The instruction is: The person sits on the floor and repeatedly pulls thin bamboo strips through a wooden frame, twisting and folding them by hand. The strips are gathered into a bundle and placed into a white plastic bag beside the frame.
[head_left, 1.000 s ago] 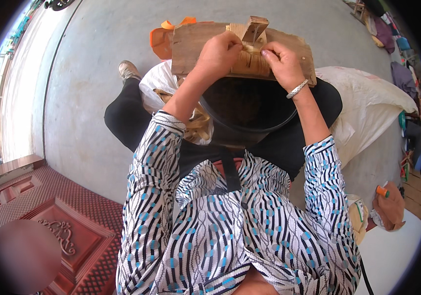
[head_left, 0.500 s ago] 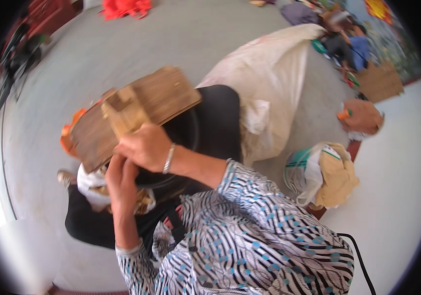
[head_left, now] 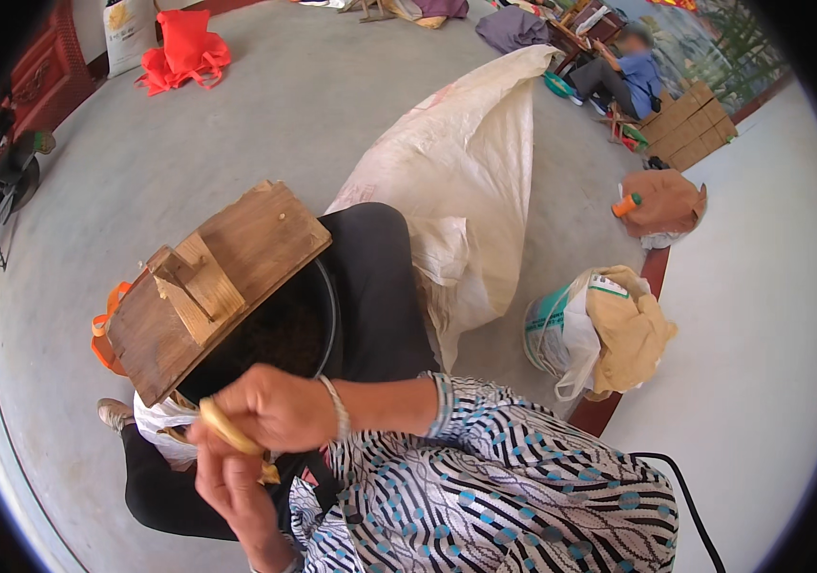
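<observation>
A pale yellow curved piece (head_left: 227, 427), its kind not clear, is pinched between my two hands in front of my lap. My right hand (head_left: 284, 406), with a bracelet at the wrist, has its fingers closed over the piece from above. Below it, my left hand (head_left: 237, 487) has curled fingers against the piece's lower end. A small yellow bit (head_left: 270, 473) shows beside the left fingers. Just beyond my hands, a wooden board (head_left: 261, 215) with a slotted wooden block (head_left: 200, 291) fixed on it rests across a black bucket (head_left: 332, 325). Dark contents lie inside the bucket.
An open white bag (head_left: 156, 420) sits by my left leg. To the right are a large white woven sack (head_left: 456, 143) and a teal and white bucket (head_left: 544, 329) with a tan bag (head_left: 623, 334). Another person (head_left: 633, 76) sits at the far right.
My hands have drawn back from the block toward my lap, and the yellow piece now shows between them. My view has shifted, uncovering more of the bucket's inside.
</observation>
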{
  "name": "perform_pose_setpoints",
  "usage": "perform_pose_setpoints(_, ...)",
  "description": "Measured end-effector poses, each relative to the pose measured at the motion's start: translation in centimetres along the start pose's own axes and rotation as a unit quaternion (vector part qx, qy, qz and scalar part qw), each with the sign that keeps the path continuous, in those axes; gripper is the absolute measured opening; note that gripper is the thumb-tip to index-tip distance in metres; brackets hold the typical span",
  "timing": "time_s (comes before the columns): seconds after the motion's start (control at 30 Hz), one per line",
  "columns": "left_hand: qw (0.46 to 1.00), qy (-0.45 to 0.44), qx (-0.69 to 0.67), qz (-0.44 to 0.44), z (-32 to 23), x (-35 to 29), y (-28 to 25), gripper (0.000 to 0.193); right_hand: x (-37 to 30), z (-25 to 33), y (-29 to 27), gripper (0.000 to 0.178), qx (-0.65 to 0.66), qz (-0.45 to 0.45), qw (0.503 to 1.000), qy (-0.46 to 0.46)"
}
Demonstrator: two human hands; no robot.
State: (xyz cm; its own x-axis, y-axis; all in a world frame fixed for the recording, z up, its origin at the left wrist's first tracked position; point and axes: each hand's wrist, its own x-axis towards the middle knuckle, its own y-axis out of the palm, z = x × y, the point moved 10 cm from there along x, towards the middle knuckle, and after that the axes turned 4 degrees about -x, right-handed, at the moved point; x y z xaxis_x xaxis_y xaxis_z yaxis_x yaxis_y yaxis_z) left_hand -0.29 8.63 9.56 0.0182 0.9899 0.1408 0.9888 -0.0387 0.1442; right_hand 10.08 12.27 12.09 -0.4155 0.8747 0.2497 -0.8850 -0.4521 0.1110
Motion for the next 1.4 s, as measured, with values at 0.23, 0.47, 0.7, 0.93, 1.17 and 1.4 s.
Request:
perform_pose_setpoints(0.23, 0.992, -0.094, -0.065, 0.046, 4.6, 0.8, 1.9, 0.035, -1.1, -0.6, -2.5, 0.022, -0.339, -0.126, 0.927, -0.097)
perform_pose_setpoints(0.47, 0.989, -0.122, 0.046, 0.066, 6.6, 0.4, 0.9, 0.026, -2.0, -1.3, -2.5, 0.018, -0.491, -0.12, 0.856, -0.11)
perform_pose_setpoints(0.7, 0.868, 0.254, 0.426, 0.039, 1.8, -1.7, 2.3, 0.026, -4.6, -11.3, -2.1, 0.01, -0.181, 0.004, 0.972, 0.151)
perform_pose_setpoints(0.93, 0.942, 0.199, 0.266, 0.055, 3.1, -0.3, 1.5, 0.036, -5.6, -12.7, -1.0, 0.027, 0.311, -0.073, 0.908, 0.27)
perform_pose_setpoints(1.17, 0.947, 0.022, 0.321, 0.006, 4.8, 1.3, 1.6, 0.017, -3.0, -6.9, -3.0, 0.014, -0.232, -0.071, 0.97, 0.01)
perform_pose_setpoints(1.4, 0.965, -0.254, -0.061, 0.003, 9.8, -0.7, 0.9, 0.027, -2.8, -7.1, -7.1, 0.01, -0.04, -0.203, 0.978, 0.011)
